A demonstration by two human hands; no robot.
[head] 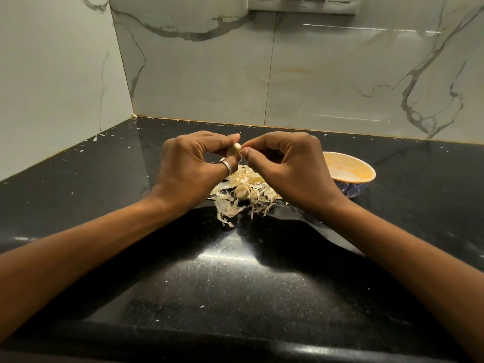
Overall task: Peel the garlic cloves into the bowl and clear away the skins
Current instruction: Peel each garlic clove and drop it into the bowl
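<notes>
The dark desk point(235, 284) is flecked with small white scraps along its left side. The left hand point(193, 166), a ring point(225, 166) on its thumb, is raised above the desk with its fingers curled. It pinches a clove point(237, 148) between thumb and forefinger, the rounded end turned toward the other hand, probably to steady it for stripping. The clove is therefore in the air between the two hands, over the pile and not in the bowl.

The right hand point(285, 166) meets it there. Its thumb and forefinger tips close on the clove's exposed end, and the other fingers are curled loosely inward. Both hands are thus together, clamped on the same clove from opposite sides. Whether the right pinches loose skin or the clove itself is too small to tell.

Below the hands lies a heap of pale skins point(243, 192), placed where peelings would drop straight down. At least one unpeeled piece seems to sit among them.

Just right of the heap, partly behind the right wrist, stands the bowl point(351, 174), near enough for a quick drop. I cannot tell what it holds. Peeling seems still in progress, and the skins are not yet cleared.
</notes>
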